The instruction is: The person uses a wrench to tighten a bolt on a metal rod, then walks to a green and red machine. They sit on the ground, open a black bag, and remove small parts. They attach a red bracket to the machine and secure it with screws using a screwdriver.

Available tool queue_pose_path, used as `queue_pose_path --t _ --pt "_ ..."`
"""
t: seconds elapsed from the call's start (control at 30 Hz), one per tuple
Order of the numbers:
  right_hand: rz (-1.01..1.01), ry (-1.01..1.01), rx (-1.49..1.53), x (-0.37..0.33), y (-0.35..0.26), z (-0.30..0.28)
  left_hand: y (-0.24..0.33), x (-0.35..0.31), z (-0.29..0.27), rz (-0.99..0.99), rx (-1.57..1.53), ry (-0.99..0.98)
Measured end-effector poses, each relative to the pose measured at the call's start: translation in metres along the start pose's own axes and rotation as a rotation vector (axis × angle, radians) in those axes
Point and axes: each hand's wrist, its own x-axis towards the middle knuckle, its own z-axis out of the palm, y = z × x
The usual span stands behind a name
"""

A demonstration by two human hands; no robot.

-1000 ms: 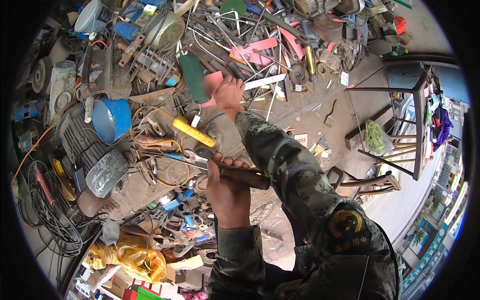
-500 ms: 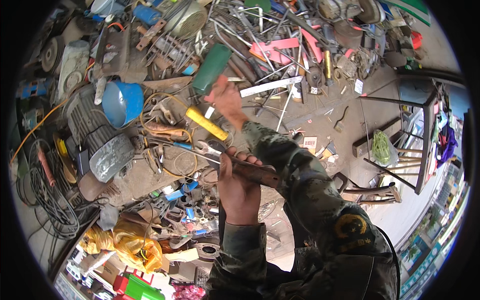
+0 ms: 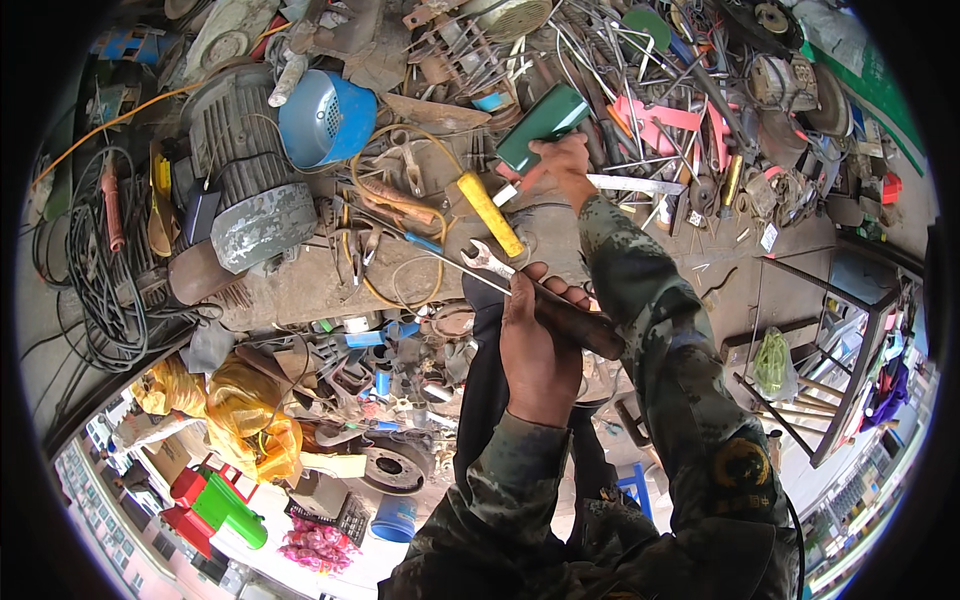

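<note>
My right hand [image 3: 562,160] reaches out over the cluttered bench, fingers closed at the near right corner of a dark-green, box-shaped piece [image 3: 541,124] with a glossy side. Nearer to me, my left hand [image 3: 540,350] is wrapped round an open-end wrench [image 3: 488,262], whose silver jaw sticks out past the thumb. A dark brown, rusty bar-like piece [image 3: 592,328] lies in the same palm; where it joins the wrench, if at all, is hidden by the fingers. A thin rod with a blue handle [image 3: 422,243] passes close to the thumb. Beyond it lies a yellow cylindrical handle [image 3: 490,213].
A grey electric motor [image 3: 250,170] and a blue perforated bucket [image 3: 325,118] stand to the left, beside coiled black cable [image 3: 125,290]. Metal rods and pink pieces [image 3: 660,118] crowd the far right. A metal stool frame [image 3: 855,330] stands at the right.
The view has turned, shifting the bench to the right and upward. The green piece has moved slightly right with my right hand. My left hand keeps its hold on the wrench.
</note>
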Motion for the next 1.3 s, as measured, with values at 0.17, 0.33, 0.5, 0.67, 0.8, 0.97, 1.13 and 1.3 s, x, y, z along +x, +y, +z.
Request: queue_pose_path --t 0.17,0.33,0.5,0.67,0.8,0.97,1.13,1.3 --pt "0.31 -0.161 0.12 0.027 -0.02 -0.008 0.01 -0.005 -0.004 -0.027 0.017 -0.016" --pt "0.425 -0.038 0.016 0.009 -0.048 0.011 0.017 0.003 -0.014 -0.001 0.009 0.022" --pt "0.176 0.019 0.141 0.017 -0.04 0.015 0.019 0.007 -0.015 0.026 -0.015 0.045" --pt "-0.169 0.088 0.144 0.059 -0.02 -0.06 0.008 0.002 -0.002 -0.03 -0.012 0.018" --pt "-0.24 0.021 0.408 0.063 -0.031 -0.144 0.0 -0.002 0.004 -0.087 -0.023 0.023" --pt "-0.197 -0.042 0.612 0.029 -0.053 -0.187 -0.004 -0.003 0.001 -0.078 -0.017 0.019" --pt "0.064 -0.177 0.611 0.004 -0.04 -0.151 -0.004 -0.001 -0.001 -0.098 -0.009 -0.014" --pt "0.168 -0.279 0.613 -0.019 -0.027 -0.082 -0.004 -0.002 -0.001 -0.072 -0.065 -0.02"
